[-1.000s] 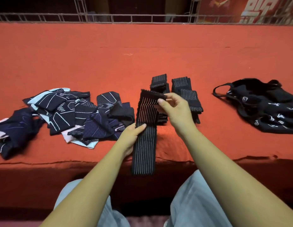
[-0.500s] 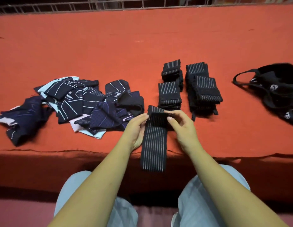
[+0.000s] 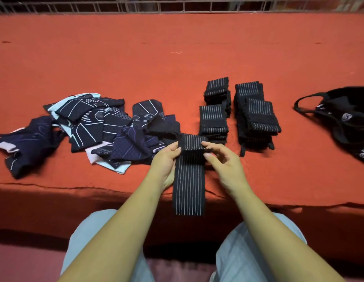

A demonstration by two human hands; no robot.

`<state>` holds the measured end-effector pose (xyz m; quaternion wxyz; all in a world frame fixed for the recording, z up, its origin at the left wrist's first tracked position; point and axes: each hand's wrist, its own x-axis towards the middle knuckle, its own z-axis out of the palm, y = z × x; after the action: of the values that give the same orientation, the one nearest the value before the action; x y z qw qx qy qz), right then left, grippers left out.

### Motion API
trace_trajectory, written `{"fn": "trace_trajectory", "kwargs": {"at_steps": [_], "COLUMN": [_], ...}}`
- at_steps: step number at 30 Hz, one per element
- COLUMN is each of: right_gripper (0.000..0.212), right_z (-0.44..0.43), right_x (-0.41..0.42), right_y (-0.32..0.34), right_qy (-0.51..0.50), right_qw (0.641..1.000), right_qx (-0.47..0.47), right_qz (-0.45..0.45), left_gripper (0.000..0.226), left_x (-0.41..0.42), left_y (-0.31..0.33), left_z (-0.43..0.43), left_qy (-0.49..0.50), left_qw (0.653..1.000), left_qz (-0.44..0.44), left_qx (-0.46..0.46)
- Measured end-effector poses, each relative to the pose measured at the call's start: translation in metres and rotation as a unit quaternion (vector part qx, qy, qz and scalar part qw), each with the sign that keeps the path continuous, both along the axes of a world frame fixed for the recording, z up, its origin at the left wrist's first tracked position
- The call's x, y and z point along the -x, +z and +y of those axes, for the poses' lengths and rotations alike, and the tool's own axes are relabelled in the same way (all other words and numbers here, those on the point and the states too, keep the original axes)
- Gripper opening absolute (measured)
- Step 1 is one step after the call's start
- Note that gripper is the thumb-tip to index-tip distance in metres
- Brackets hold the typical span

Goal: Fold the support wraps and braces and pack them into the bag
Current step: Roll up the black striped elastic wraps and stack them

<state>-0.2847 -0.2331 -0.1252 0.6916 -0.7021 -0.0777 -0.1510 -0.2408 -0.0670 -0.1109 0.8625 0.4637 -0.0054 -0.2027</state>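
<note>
Left grip: the left hand (image 3: 165, 159) pinches the left edge of the striped wrap (image 3: 189, 180) just below its turned-over top end, with the thumb lying on the fabric.
Right grip: the right hand (image 3: 223, 165) pinches the right edge of the same fold between thumb and forefinger, the other fingers loosely curled.
Striped wrap: a black elastic band with thin white lines. Its top end is doubled over. The rest lies flat toward the person, and the lower end hangs over the bench's front edge.
Folded wraps: three stacks of the same striped material sit beyond the striped wrap and to its right. They are a near stack (image 3: 213, 121), a far stack (image 3: 217, 88) and a taller right stack (image 3: 256, 117).
Braces: a loose heap of navy patterned braces (image 3: 91, 125) lies left of the striped wrap, and its nearest piece reaches the left hand.
Bag: a black bag (image 3: 343, 119) with loop handles lies well to the right of the striped wrap, partly cut off by the frame.
Bench: the bench (image 3: 177, 47), covered in red cloth, lies under the striped wrap.
Railing: a metal railing (image 3: 177, 6) runs far beyond the striped wrap.
Trousers: pale trousers (image 3: 85, 241) show below the wrap's hanging end.
</note>
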Motion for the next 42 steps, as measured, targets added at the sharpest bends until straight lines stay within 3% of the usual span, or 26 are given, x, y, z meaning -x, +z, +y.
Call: {"fn": "trace_trajectory", "kwargs": {"at_steps": [5, 13, 17, 19, 24, 31, 35, 39, 42], "right_gripper": [0.018, 0.016, 0.026, 0.030, 0.034, 0.036, 0.011, 0.040, 0.038], "right_z": [0.002, 0.005, 0.006, 0.007, 0.011, 0.012, 0.010, 0.009, 0.008], "right_x": [0.002, 0.003, 0.002, 0.004, 0.009, 0.016, 0.014, 0.010, 0.009], "right_y": [-0.001, -0.005, -0.008, -0.007, 0.000, 0.012, 0.012, 0.003, 0.007], "right_qy": [0.025, -0.003, 0.006, 0.009, -0.022, -0.008, -0.020, 0.005, 0.007], "right_qw": [0.999, 0.984, 0.991, 0.993, 0.996, 0.981, 0.993, 0.995, 0.992], "right_qx": [0.027, 0.176, 0.137, 0.116, 0.081, 0.190, 0.095, -0.040, -0.084], "right_qz": [-0.006, -0.013, 0.002, 0.016, 0.034, 0.043, 0.071, 0.091, 0.090], "left_gripper": [0.033, 0.041, 0.031, 0.037, 0.025, 0.030, 0.031, 0.032, 0.030], "left_x": [0.000, -0.007, -0.007, -0.006, 0.002, 0.001, 0.007, 0.009, 0.009], "left_y": [0.000, -0.006, -0.005, -0.005, -0.004, -0.008, -0.006, -0.007, -0.007], "left_z": [0.002, 0.004, 0.003, 0.003, 0.002, 0.003, 0.002, 0.000, -0.004], "left_qy": [0.009, 0.018, 0.004, -0.002, -0.004, -0.002, -0.017, -0.044, -0.053], "left_qw": [0.999, 0.998, 0.996, 0.997, 1.000, 0.999, 0.997, 0.995, 0.991], "left_qz": [0.018, 0.039, 0.055, 0.050, -0.016, -0.045, -0.071, -0.094, -0.113], "left_qx": [0.042, 0.049, 0.072, 0.066, 0.024, 0.013, 0.033, 0.006, -0.040]}}
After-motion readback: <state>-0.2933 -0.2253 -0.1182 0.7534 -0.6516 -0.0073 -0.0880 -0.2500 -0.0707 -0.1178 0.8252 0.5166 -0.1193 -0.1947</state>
